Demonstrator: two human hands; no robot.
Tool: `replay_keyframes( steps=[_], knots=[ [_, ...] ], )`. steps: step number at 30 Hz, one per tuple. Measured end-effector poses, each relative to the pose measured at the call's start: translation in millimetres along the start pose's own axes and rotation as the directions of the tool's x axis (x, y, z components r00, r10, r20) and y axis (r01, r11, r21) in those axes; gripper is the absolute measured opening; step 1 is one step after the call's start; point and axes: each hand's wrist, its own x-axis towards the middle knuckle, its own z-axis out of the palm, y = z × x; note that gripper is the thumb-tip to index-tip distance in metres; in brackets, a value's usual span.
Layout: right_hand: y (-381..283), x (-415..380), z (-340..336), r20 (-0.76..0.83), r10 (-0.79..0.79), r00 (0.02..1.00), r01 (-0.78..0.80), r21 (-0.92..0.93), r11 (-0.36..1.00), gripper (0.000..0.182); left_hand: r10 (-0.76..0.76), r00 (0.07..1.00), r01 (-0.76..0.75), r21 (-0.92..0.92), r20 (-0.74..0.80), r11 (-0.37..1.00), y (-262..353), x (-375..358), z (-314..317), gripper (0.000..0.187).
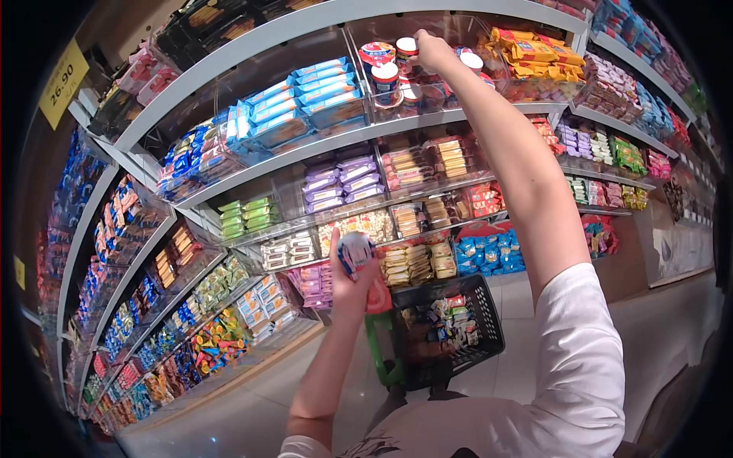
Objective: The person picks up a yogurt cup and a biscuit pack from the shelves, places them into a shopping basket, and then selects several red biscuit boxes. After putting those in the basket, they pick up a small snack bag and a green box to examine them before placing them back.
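Spreading across the view, a store rack (427,6) is carrying row upon row of wrapped snacks (359,182). Below its lower front edge, a black basket (490,309) is showing just ahead of the person's legs (391,403), its green handle (388,366) running along the left edge. On the upper shelf (416,122), a clear bin (439,99) is sitting between light-blue packets (317,88) past its left edge and yellow packets (534,53) past its right edge. The right hand (434,52) is reaching toward the bin's back edge, its fingers touching a white-lidded tub (407,47); whether they are closing around it, the angle is not quite telling. The left hand (353,281), palm up, is gripping a small container (354,255) before the rack's lower part. More tubs (385,75) are crowding the bin's front left corner, and small packets (458,324) are lying toward the basket's right edge.
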Motion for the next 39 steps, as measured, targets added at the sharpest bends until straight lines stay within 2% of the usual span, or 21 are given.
replay_keyframes(
  steps=[2, 4, 6, 8, 12, 13, 16, 17, 20, 21, 23, 24, 25, 27, 29, 31, 34, 36, 37, 38, 39],
  knots=[
    [-9, -15, -19, 0.006, -0.037, 0.999, 0.038, -0.031, 0.999, 0.051, -0.109, 0.987, 0.11, -0.002, 0.12, 0.994, 54, 54, 22, 0.053],
    [-7, -9, -16, 0.023, -0.067, 0.998, 0.068, -0.066, 0.995, 0.053, -0.019, 0.97, 0.034, -0.057, 0.24, 0.998, 102, 96, 64, 0.036],
    [-11, -13, -18, -0.021, -0.076, 0.997, 0.073, -0.095, 0.993, 0.053, 0.104, 0.939, -0.097, -0.038, 0.328, 0.995, 133, 148, 102, 0.029],
    [-13, -18, -23, -0.028, -0.061, 0.998, 0.057, -0.128, 0.99, 0.048, 0.116, 0.897, -0.047, -0.169, 0.426, 0.984, 148, 208, 132, 0.028],
    [-2, -15, -11, -0.118, -0.169, 0.978, 0.14, -0.226, 0.964, 0.037, 0.173, 0.911, -0.071, -0.272, 0.375, 0.96, 134, 320, 173, 0.027],
    [-1, -16, -11, -0.124, -0.184, 0.975, 0.151, -0.233, 0.961, 0.032, 0.124, 0.9, -0.044, -0.195, 0.418, 0.98, 135, 326, 173, 0.025],
    [7, -13, -7, -0.206, -0.298, 0.932, 0.218, -0.34, 0.915, 0.033, -0.105, 0.883, 0.097, 0.042, 0.457, 0.994, 129, 350, 175, 0.024],
    [7, -15, -11, -0.14, -0.278, 0.95, 0.199, -0.413, 0.889, 0.04, -0.159, 0.867, 0.145, 0.066, 0.473, 0.987, 126, 361, 174, 0.024],
    [4, -20, -28, 0.011, -0.238, 0.971, 0.209, -0.516, 0.831, 0.04, -0.212, 0.846, 0.197, 0.083, 0.489, 0.977, 128, 373, 173, 0.024],
    [26, -4, -9, -0.025, -0.279, 0.96, 0.222, -0.54, 0.812, 0.05, -0.201, 0.846, 0.169, 0.109, 0.494, 0.98, 129, 377, 172, 0.025],
    [13, -17, -64, 0.332, -0.14, 0.933, 0.286, -0.447, 0.848, 0.07, -0.203, 0.85, 0.161, 0.126, 0.487, 0.979, 128, 393, 173, 0.023],
    [12, -20, -79, 0.488, -0.068, 0.87, 0.305, -0.424, 0.853, 0.076, -0.204, 0.851, 0.159, 0.132, 0.484, 0.978, 126, 400, 174, 0.022],
    [26, -2, -77, 0.657, 0.07, 0.751, 0.217, -0.345, 0.913, 0.076, -0.208, 0.851, 0.159, 0.142, 0.482, 0.977, 124, 403, 174, 0.021],
    [57, 13, -58, 0.622, -0.003, 0.783, 0.407, -0.508, 0.759, 0.074, -0.219, 0.85, 0.175, 0.136, 0.478, 0.975, 122, 403, 174, 0.021],
    [77, 28, -46, 0.617, 0.04, 0.786, 0.4, -0.557, 0.728, 0.068, -0.237, 0.853, 0.183, 0.158, 0.465, 0.97, 137, 375, 172, 0.02],
    [60, 5, -88, 0.595, 0.132, 0.793, 0.267, -0.533, 0.803, 0.06, -0.208, 0.862, 0.17, 0.123, 0.463, 0.978, 134, 374, 173, 0.019],
    [31, -24, -132, 0.585, 0.252, 0.771, 0.069, -0.469, 0.88, 0.052, -0.192, 0.863, 0.171, 0.089, 0.466, 0.981, 132, 373, 172, 0.018],
    [95, 11, -98, 0.646, -0.063, 0.76, 0.17, -0.105, 0.98, 0.039, -0.16, 0.868, 0.142, 0.073, 0.471, 0.987, 130, 371, 169, 0.018],
    [117, 7, -89, 0.433, -0.348, 0.831, 0.267, 0.239, 0.934, 0.031, -0.134, 0.827, 0.145, 0.022, 0.545, 0.989, 117, 394, 166, 0.019],
    [118, 2, -75, 0.473, -0.338, 0.813, 0.089, 0.474, 0.876, 0.035, -0.151, 0.829, 0.16, 0.03, 0.538, 0.987, 116, 398, 163, 0.019],
    [121, -6, -62, 0.512, -0.336, 0.791, -0.108, 0.657, 0.746, 0.042, -0.167, 0.828, 0.175, 0.036, 0.535, 0.984, 115, 400, 163, 0.02]
  ],
)
